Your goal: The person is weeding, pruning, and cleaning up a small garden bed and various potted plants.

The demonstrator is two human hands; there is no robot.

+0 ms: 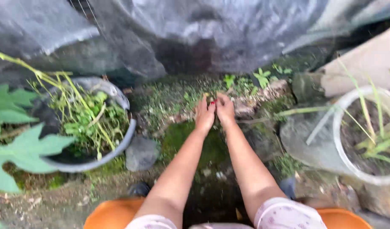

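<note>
Both my arms stretch forward and down to a patch of low green weeds (190,95) on mossy ground (178,135). My left hand (204,116) and my right hand (225,110) lie side by side, touching, with their backs to the camera. Their fingers curl down into the small weeds at the foot of a dark sheet. The fingertips are hidden, so I cannot tell whether either hand grips a plant. More small seedlings (262,78) grow just right of the hands.
A grey pot (128,138) full of weeds stands at the left, a dark stone (142,153) beside it. A white pot (337,142) with grass blades stands at the right. A black plastic sheet (203,34) hangs behind. Big lobed leaves (21,152) are far left, an orange rim (112,214) below.
</note>
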